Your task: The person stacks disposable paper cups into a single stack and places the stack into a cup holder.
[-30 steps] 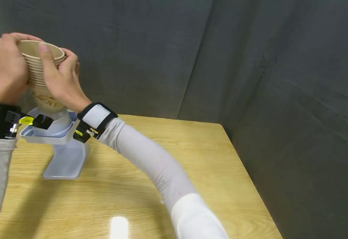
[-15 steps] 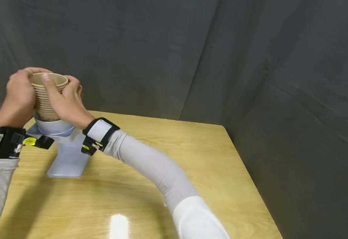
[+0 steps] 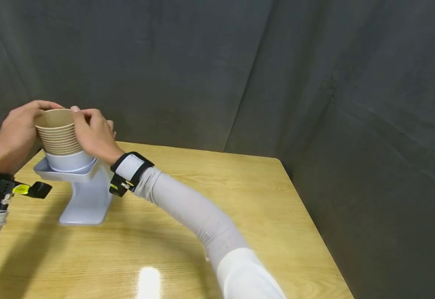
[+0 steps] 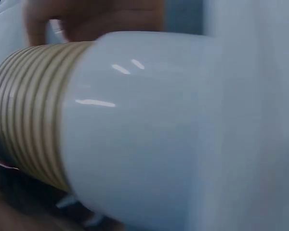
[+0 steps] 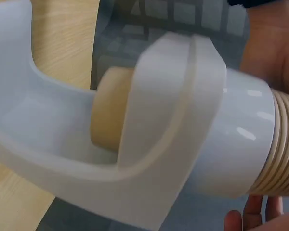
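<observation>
A stack of beige paper cups (image 3: 58, 139) sits mouth up in the white round collar (image 3: 69, 162) of a white plastic cup dispenser (image 3: 88, 205), at the left in the head view. My left hand (image 3: 17, 131) holds the stack at its left side, fingers along the far rim. From the right, my right hand (image 3: 97, 135) holds it with the thumb at the rim and the other fingers bent behind. In the right wrist view, a cup bottom (image 5: 110, 108) sticks out below the dispenser's top. Only the ribbed rims (image 4: 36, 110) show above the collar in the left wrist view.
The dispenser stands on a light wooden table (image 3: 202, 199), toward its left back. Dark grey cloth (image 3: 165, 74) hangs behind the table and along its right side. A grey grid-like thing (image 5: 178, 19) shows beyond the dispenser in the right wrist view.
Both hands have lowered the cup stack into the dispenser's collar. The printed lower part of the cups has gone out of sight inside it, and the right thumb has shifted rightward along the rim.
</observation>
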Action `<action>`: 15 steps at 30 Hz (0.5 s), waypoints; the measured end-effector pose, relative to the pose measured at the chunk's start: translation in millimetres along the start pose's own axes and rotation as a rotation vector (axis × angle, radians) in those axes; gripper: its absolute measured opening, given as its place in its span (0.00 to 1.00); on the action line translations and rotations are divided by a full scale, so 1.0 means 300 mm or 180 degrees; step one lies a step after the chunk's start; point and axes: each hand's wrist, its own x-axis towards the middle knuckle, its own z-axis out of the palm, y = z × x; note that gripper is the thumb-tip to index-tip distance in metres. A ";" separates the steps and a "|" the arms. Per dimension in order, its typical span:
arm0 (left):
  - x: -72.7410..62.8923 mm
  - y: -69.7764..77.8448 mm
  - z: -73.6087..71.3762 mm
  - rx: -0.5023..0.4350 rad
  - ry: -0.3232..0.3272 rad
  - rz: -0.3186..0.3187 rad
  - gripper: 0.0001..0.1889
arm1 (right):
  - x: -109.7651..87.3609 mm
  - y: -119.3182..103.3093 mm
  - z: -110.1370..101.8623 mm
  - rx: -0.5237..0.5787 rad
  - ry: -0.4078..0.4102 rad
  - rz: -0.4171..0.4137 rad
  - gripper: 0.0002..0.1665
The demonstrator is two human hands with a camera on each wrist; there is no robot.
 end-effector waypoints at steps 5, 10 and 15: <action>0.018 0.017 -0.006 0.0485 -0.0069 -0.0179 0.25 | 0.020 0.012 0.006 -0.0171 0.0279 0.0052 0.24; 0.018 0.008 0.004 0.0519 -0.0093 -0.0303 0.25 | 0.017 0.032 0.007 -0.0123 0.0367 -0.0003 0.21; 0.008 -0.017 0.006 0.0347 -0.0198 -0.0290 0.26 | 0.012 0.057 -0.006 -0.0098 0.0368 0.0037 0.22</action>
